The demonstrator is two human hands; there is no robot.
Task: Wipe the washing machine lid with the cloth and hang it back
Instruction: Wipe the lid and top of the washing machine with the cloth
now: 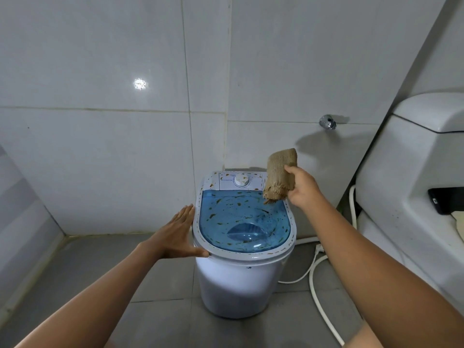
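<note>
A small white washing machine (236,280) stands on the floor in the middle of the view. Its clear blue lid (238,217) is speckled with brown dirt, and so is the white rim around it. A white dial (241,182) sits on the panel at the back. My right hand (302,188) holds a folded tan cloth (280,177) just above the lid's back right corner. My left hand (179,236) lies flat with fingers spread against the machine's left rim.
Pale tiled walls meet in a corner behind the machine. A chrome tap (327,122) juts from the wall at the right. A white toilet cistern (411,156) with a dark phone (445,199) on it stands far right. White hoses (316,280) trail over the grey floor.
</note>
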